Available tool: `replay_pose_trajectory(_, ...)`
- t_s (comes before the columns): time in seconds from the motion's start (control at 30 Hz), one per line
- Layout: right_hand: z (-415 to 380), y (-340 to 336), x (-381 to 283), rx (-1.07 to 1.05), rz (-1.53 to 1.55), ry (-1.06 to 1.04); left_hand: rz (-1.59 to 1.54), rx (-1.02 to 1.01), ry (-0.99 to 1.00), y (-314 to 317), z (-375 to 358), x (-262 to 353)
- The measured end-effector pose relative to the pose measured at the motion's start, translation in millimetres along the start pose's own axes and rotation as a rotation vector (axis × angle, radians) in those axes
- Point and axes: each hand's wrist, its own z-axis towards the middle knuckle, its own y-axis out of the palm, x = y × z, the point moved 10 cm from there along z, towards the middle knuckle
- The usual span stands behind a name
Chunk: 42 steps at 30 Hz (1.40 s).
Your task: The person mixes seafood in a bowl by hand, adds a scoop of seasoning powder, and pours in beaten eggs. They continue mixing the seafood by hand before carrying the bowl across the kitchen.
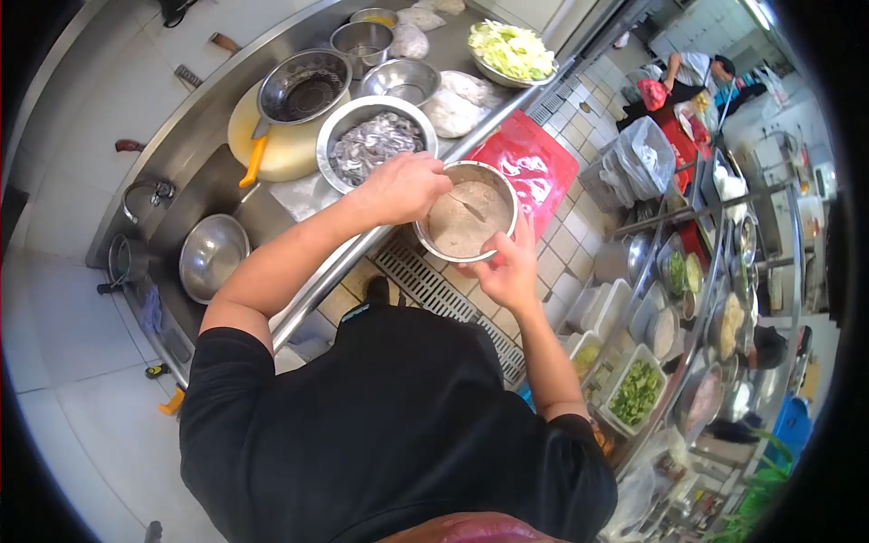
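Observation:
A round metal container (466,208) of greyish-beige powder is held over the gap beside the counter. My right hand (507,267) grips its near right rim, thumb over the edge and fingers at the outside. Over the container's left rim, my left hand (407,187) is closed around the handle of a spoon (471,210), whose bowl rests in the powder. Partly behind my left hand stands a steel bowl (328,136) of grey sliced pieces, perhaps squid or another raw food. Left of it, an orange-handled knife (255,158) lies on a round cutting board (285,163).
A dark strainer bowl (305,88), a steel bowl (401,81) and chopped cabbage (511,52) stand along the counter. A red board (534,163) lies beyond the container. Shelves with food tubs (635,394) line the right. Another person (692,77) works at the far right.

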Motion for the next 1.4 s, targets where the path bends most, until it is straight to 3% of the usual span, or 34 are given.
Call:
replay_pose_trajectory(0.13,33.8,23.4,-9.0,-0.073,-0.020,-0.059,0.124,0.136,-0.020,-27.3,-8.3,-28.3)
replay_pose_trajectory(0.23,58.4,37.6,-7.4,-0.115,0.068,-0.085,0.172,0.117,-0.065,-20.2,-9.5,-52.6)
replay_pose_trajectory(0.37,85.0,52.9,-9.2,-0.056,0.175,-0.068,0.054,-0.093,-0.317,16.5,-9.9,-81.5)
replay_pose_trajectory(0.5,97.7,68.5,-4.7,-0.010,0.144,-0.093,-0.328,-0.122,-0.579,28.6,-15.5,-129.1)
replay_pose_trajectory(0.63,111.4,80.7,5.7,0.027,0.117,-0.100,-0.546,-0.160,-0.699,18.4,-10.2,-157.9)
replay_pose_trajectory(0.73,115.3,77.7,16.3,0.064,0.170,-0.050,-0.589,0.026,-0.635,-9.7,-1.0,-179.5)
replay_pose_trajectory(0.9,103.1,50.6,39.2,0.135,0.151,0.069,-0.298,0.131,-0.716,-73.7,-12.7,-189.5)
replay_pose_trajectory(1.0,93.9,41.2,63.6,0.108,0.208,0.151,-0.015,0.208,-0.609,-68.2,-33.8,-189.8)
replay_pose_trajectory(1.03,91.3,39.3,69.2,0.092,0.206,0.166,0.323,0.262,-0.490,-73.5,-37.8,-181.8)
replay_pose_trajectory(1.13,87.8,35.5,73.8,0.079,0.170,0.129,0.260,0.436,-0.470,-80.8,-41.5,-175.3)
replay_pose_trajectory(1.17,89.8,33.8,72.3,0.080,0.157,0.091,0.257,0.470,-0.358,-80.1,-32.3,-157.5)
replay_pose_trajectory(1.27,95.7,38.4,59.5,0.054,0.126,-0.006,0.101,0.350,-0.148,-51.1,2.2,-108.0)
replay_pose_trajectory(1.37,103.3,50.5,49.5,0.017,0.161,-0.058,0.265,-0.016,-0.321,5.5,23.6,-104.5)
replay_pose_trajectory(1.4,104.2,53.9,46.5,0.023,0.150,-0.072,0.165,-0.052,-0.433,16.8,22.9,-108.2)
